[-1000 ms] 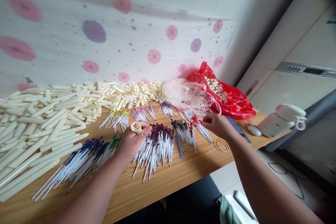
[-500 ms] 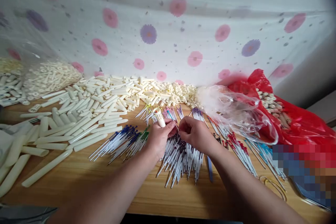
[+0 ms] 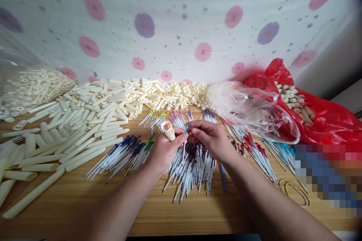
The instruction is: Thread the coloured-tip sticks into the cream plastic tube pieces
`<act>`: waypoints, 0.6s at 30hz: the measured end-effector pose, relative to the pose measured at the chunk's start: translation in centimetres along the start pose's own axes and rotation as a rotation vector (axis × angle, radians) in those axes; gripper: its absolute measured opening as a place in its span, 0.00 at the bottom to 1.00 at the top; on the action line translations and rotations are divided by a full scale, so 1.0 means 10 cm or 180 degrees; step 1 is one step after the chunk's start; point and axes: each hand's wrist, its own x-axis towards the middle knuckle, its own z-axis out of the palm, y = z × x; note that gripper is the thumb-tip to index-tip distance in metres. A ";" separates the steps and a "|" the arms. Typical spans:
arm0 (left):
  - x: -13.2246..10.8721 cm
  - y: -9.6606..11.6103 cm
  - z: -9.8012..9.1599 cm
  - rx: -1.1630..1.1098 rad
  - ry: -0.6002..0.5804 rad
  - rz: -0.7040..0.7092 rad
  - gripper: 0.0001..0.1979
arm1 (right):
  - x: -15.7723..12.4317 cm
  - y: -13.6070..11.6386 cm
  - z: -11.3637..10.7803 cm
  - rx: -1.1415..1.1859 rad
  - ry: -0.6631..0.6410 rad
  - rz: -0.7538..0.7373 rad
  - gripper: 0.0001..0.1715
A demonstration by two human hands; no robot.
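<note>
"Left hand [image 3: 164, 154]: what do I enter?"
"Fingers curled round one cream tube [image 3: 169, 132], centre of the frame, tilted, coloured tops showing in its mouth."

"Right hand [image 3: 213, 140]?"
"Thumb and forefinger close together beside the blue top of one white stick [image 3: 184, 147], just right of the tube; I cannot tell whether they grip it. My left thumb looks to touch the shaft."

"Handling?"
"Stick: light, stiff, likely slick, thin enough to bend, I judge. Best hold: just under the top. Tube: light and rigid by its look; hold round the wall, mouth up."

"Surroundings?"
"Dark-topped sticks [image 3: 192, 169], lower centre; loose cream tubes [image 3: 80, 120], left; red bag [image 3: 325, 116], right."
</note>
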 end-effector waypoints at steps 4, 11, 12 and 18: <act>-0.01 0.00 0.01 0.0205 -0.0129 0.0034 0.09 | -0.02 -0.02 0.00 0.0011 0.0048 -0.0150 0.10; -0.03 -0.02 -0.04 -0.0552 -0.0679 -0.0161 0.11 | -0.02 0.01 -0.05 0.0523 -0.0233 -0.0357 0.08; -0.04 -0.01 -0.05 -0.0684 -0.0807 -0.0203 0.10 | -0.02 0.02 -0.05 0.0573 -0.0298 -0.0454 0.08; -0.06 0.01 -0.06 -0.0757 -0.1162 -0.0297 0.11 | -0.03 -0.06 -0.05 0.0758 -0.0952 -0.0471 0.06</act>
